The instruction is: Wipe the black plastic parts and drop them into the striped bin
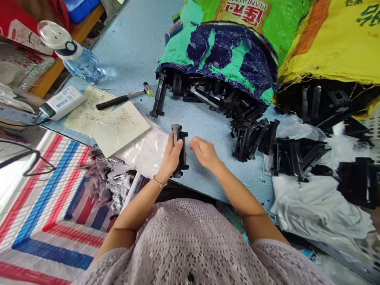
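Observation:
My left hand [172,155] is closed around a long black plastic bracket [181,152], held with its length pointing away from me just above the table. The thumb lies along its top, and knob-like ends stick out at its corners. To the right of the bracket is my right hand [204,152], apart from it, fingers curled together and slightly blurred. Whether those fingers pinch something small cannot be seen. A similar black bracket [158,97] lies farther off on the blue table [204,122], and a pile of brackets [247,138] lies to the right.
A green woven sack [267,23] spills black parts, with a yellow sack [335,47] beside it. At left are a hammer [118,99], a pad with tiny pieces [118,128], a white box-shaped device [67,102] and a water bottle [80,63]. White cloth [320,202] lies right.

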A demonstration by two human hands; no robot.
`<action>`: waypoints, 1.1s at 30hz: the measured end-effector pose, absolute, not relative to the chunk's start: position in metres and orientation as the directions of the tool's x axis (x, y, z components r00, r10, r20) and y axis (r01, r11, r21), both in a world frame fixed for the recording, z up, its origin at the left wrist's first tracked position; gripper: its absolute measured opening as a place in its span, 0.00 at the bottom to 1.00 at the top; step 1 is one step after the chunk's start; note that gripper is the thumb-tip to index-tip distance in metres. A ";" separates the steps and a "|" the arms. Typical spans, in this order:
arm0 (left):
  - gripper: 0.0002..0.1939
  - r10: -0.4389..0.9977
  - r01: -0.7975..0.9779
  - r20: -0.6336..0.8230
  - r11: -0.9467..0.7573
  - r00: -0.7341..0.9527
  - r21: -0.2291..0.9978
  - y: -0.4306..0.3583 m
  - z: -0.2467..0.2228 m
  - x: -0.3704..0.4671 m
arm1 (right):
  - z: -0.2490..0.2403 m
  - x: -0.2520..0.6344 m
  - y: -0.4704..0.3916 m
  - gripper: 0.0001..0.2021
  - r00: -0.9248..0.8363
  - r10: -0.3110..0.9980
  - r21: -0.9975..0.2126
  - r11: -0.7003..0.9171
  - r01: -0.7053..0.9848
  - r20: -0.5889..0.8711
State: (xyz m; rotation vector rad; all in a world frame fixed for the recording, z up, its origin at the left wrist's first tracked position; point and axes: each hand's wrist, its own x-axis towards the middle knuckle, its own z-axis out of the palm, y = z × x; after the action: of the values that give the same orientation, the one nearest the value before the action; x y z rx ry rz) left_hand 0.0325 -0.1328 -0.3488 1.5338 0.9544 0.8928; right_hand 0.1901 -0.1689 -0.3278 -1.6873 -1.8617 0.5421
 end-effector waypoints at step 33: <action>0.35 0.866 0.029 0.063 -0.089 0.496 0.996 -0.154 -0.325 0.028 | -0.302 0.210 -0.180 0.18 0.026 0.884 -0.493 0.236 0.837 0.467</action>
State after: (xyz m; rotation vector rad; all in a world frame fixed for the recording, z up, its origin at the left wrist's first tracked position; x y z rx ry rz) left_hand 0.0278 -0.1542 -0.3247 1.5046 0.8141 0.8464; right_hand 0.2097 -0.1804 -0.3021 -1.5883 -1.7938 0.0823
